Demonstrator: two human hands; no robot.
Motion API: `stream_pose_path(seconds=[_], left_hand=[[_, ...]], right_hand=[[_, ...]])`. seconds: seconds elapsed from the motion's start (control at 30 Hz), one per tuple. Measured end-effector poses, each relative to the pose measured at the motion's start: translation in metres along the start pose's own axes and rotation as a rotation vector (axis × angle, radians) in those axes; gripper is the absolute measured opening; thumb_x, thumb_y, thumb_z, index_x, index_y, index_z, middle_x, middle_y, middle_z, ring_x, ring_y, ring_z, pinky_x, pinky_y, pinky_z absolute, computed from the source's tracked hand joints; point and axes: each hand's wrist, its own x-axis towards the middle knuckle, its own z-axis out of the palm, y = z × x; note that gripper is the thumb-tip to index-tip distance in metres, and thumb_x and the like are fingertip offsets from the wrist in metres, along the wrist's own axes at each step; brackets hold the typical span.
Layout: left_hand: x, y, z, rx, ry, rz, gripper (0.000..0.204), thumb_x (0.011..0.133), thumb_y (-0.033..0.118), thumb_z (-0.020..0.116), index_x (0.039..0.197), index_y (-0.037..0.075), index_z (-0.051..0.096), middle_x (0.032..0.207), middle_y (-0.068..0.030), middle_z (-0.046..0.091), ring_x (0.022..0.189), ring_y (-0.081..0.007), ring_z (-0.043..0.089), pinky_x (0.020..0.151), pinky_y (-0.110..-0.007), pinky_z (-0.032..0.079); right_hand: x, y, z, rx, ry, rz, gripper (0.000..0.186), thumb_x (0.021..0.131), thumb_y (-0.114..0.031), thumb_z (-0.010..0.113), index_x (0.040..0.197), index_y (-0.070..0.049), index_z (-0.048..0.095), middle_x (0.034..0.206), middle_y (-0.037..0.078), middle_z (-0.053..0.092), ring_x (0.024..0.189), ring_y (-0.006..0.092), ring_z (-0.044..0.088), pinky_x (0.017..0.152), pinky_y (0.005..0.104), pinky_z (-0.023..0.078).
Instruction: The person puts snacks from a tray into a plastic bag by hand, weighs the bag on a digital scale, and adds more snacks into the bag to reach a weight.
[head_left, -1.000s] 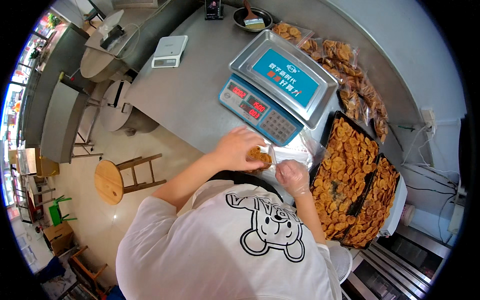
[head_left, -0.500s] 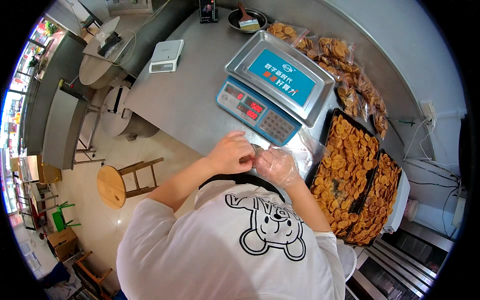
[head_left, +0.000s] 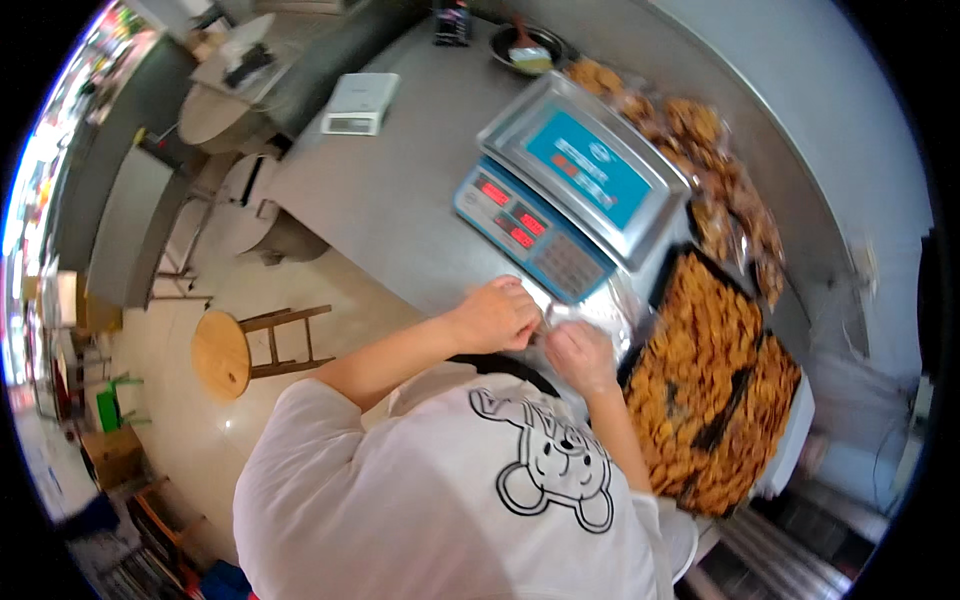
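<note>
My left hand is closed, fingers curled, at the front edge of the metal table. My right hand is closed close beside it, and a thin film that looks like a clear glove covers it. Something small sits between the fingertips of both hands, too blurred to name. Clear plastic lies on the table beyond my right hand. Just past my hands stands a blue weighing scale with a steel pan and lit red digits. Dark trays of brown fried slices stand to the right.
Several filled clear bags of slices line the back wall. A dark bowl with a brush and a small white scale stand farther back on the table. A wooden stool is on the floor at left.
The view has swung a little and blurred, so the table things sit farther right and lower. My hands remain close together, slightly farther apart than before.
</note>
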Motion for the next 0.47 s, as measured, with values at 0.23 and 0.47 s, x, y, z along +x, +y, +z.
stream_pose_path(seconds=[0.23, 0.47], left_hand=[[-0.063, -0.048, -0.049, 0.104, -0.025, -0.039, 0.013, 0.075, 0.013, 0.07, 0.08, 0.012, 0.057, 0.08, -0.0058, 0.06, 0.083, -0.0244, 0.061, 0.095, -0.043, 0.048], [-0.097, -0.048, -0.076, 0.285, -0.067, -0.393, 0.019, 0.078, 0.023, 0.071, 0.087, 0.01, 0.061, 0.087, -0.0061, 0.063, 0.09, -0.0254, 0.062, 0.092, -0.042, 0.047]], right_hand=[[-0.005, 0.006, 0.007, 0.043, 0.022, 0.065, 0.013, 0.074, -0.001, 0.069, 0.082, -0.008, 0.061, 0.081, 0.012, 0.063, 0.075, 0.0334, 0.063, 0.065, 0.0435, 0.052], [0.005, 0.015, 0.019, 0.03, -0.041, -0.03, 0.014, 0.076, -0.009, 0.071, 0.086, -0.01, 0.06, 0.084, 0.01, 0.062, 0.074, 0.0331, 0.063, 0.062, 0.0447, 0.051]])
